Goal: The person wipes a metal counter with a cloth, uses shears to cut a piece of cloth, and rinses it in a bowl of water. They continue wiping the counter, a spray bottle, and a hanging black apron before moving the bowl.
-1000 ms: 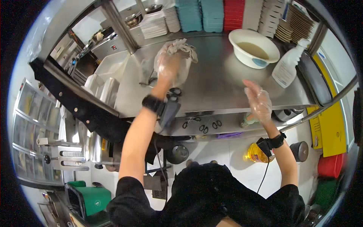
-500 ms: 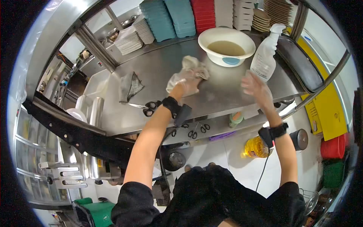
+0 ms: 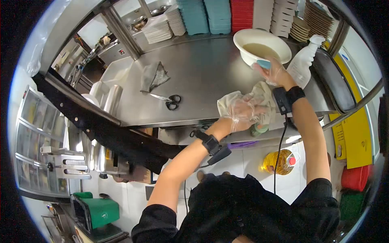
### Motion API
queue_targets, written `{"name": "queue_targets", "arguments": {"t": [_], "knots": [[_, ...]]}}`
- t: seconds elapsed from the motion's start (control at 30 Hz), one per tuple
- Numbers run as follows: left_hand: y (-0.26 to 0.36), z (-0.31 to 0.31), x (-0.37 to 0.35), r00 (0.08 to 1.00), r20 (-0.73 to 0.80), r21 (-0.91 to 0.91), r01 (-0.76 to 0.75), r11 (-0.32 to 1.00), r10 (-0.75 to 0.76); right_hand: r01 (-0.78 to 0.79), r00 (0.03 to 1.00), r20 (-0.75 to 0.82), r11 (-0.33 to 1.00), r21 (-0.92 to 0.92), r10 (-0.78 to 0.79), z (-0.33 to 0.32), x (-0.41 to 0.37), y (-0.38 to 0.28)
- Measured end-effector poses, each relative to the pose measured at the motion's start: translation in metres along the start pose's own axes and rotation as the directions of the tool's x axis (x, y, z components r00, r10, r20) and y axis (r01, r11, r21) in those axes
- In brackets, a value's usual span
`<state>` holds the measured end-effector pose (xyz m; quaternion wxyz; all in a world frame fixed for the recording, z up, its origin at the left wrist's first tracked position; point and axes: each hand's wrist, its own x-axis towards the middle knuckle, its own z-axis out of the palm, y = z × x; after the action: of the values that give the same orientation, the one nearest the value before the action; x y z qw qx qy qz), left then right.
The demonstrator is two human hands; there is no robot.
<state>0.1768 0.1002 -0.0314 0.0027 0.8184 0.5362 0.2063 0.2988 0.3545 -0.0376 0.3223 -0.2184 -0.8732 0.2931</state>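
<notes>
My left hand [image 3: 243, 111], in a clear plastic glove, presses on a pale cloth [image 3: 263, 97] at the front edge of the steel counter [image 3: 194, 69]. Gloved too, my right hand [image 3: 275, 73] is at the near side of a white basin [image 3: 240, 40] of cloudy liquid, by its blue patch, fingers bent against the rim. A white spray bottle [image 3: 300, 69] stands just right of that hand. Farther left on the counter lie a grey cloth [image 3: 155, 77] and black-handled scissors [image 3: 173, 102].
Stacks of teal trays [image 3: 192, 16], red trays [image 3: 242, 16] and white dishes [image 3: 158, 30] line the counter's back. A dark tray [image 3: 334, 81] is at the right. Below stands a bottle of yellow oil [image 3: 277, 162].
My left hand has moved the pale cloth right and toward the counter's front edge. My right hand has gone up to the basin. The whole view has shifted somewhat.
</notes>
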Motion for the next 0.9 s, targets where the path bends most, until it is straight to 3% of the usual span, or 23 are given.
{"name": "queue_targets", "arguments": {"t": [0.03, 0.13, 0.17, 0.23, 0.27, 0.3, 0.33, 0.4, 0.43, 0.47, 0.5, 0.53, 0.63, 0.67, 0.77, 0.8, 0.83, 0.9], "knots": [[0.0, 0.002, -0.005, 0.999, 0.013, 0.083, -0.048, 0.995, 0.047, -0.012, 1.0, 0.011, 0.979, -0.203, 0.014, -0.003, 0.001, -0.005], [-0.007, 0.021, -0.026, 0.993, -0.014, 0.19, -0.115, 0.975, 0.12, 0.055, 0.998, 0.023, 0.994, -0.094, -0.053, 0.003, 0.016, 0.058], [-0.002, 0.036, -0.029, 0.977, -0.072, -0.056, 0.196, 0.979, -0.2, 0.092, 0.996, 0.02, 0.995, -0.041, -0.091, 0.009, 0.024, 0.09], [-0.008, 0.019, -0.049, 0.991, -0.071, 0.318, -0.089, 0.944, 0.118, 0.167, 0.986, -0.001, 0.986, 0.026, -0.167, 0.018, 0.032, 0.139], [-0.005, 0.014, -0.057, 0.994, -0.107, 0.288, 0.035, 0.957, -0.004, 0.204, 0.979, 0.007, 0.979, 0.025, -0.204, 0.015, 0.03, 0.127], [-0.011, 0.015, -0.066, 0.993, -0.116, 0.363, 0.007, 0.932, 0.038, 0.241, 0.97, 0.015, 0.97, 0.025, -0.242, 0.012, 0.028, 0.118], [-0.017, 0.016, -0.075, 0.989, -0.121, 0.436, -0.021, 0.9, 0.081, -0.203, 0.979, 0.093, 0.813, 0.545, 0.182, 0.008, 0.027, 0.109], [-0.025, 0.015, -0.092, 0.983, -0.16, 0.531, 0.011, 0.847, 0.088, -0.518, 0.801, 0.365, 0.243, 0.82, 0.475, 0.006, 0.021, 0.084], [-0.028, 0.015, -0.1, 0.98, -0.176, 0.585, 0.026, 0.811, 0.095, -0.228, 0.972, 0.09, 0.79, 0.569, 0.216, 0.009, 0.008, 0.058], [-0.03, 0.017, -0.107, 0.989, -0.147, 0.502, 0.103, 0.858, -0.033, -0.159, 0.985, 0.107, 0.939, 0.305, 0.132, 0.002, -0.007, 0.016], [-0.032, 0.016, -0.112, 0.983, -0.182, 0.521, 0.109, 0.846, -0.015, -0.045, 0.991, 0.124, 0.999, -0.018, 0.047, -0.004, -0.023, -0.027], [-0.033, 0.013, -0.117, 0.976, -0.219, 0.541, 0.117, 0.833, 0.005, 0.078, 0.99, 0.139, 0.951, -0.299, -0.037, -0.011, -0.04, -0.072], [-0.033, -0.004, -0.134, 0.987, -0.162, 0.577, 0.109, 0.809, -0.017, 0.107, 0.988, 0.132, 0.979, -0.175, -0.085, -0.007, -0.059, -0.057], [-0.036, -0.009, -0.14, 0.99, -0.14, 0.551, 0.106, 0.828, -0.033, -0.345, 0.928, 0.261, 0.879, 0.329, 0.266, -0.006, -0.057, -0.056], [-0.038, -0.014, -0.155, 0.986, -0.158, 0.578, 0.131, 0.805, -0.047, -0.656, 0.753, 0.497, 0.431, 0.619, 0.432, -0.015, -0.099, -0.069], [-0.036, -0.016, -0.159, 0.981, -0.192, 0.588, 0.147, 0.796, -0.04, -0.195, 0.967, 0.223, 0.914, 0.356, 0.12, -0.021, -0.119, -0.093], [-0.034, -0.018, -0.164, 0.974, -0.226, 0.597, 0.165, 0.785, -0.032, 0.352, 0.932, 0.128, 0.929, -0.111, -0.338, -0.029, -0.135, -0.115], [-0.031, -0.019, -0.176, 0.964, -0.257, 0.603, 0.214, 0.768, -0.067, 0.294, 0.946, 0.172, 0.949, -0.111, -0.273, -0.039, -0.163, -0.132]]}}
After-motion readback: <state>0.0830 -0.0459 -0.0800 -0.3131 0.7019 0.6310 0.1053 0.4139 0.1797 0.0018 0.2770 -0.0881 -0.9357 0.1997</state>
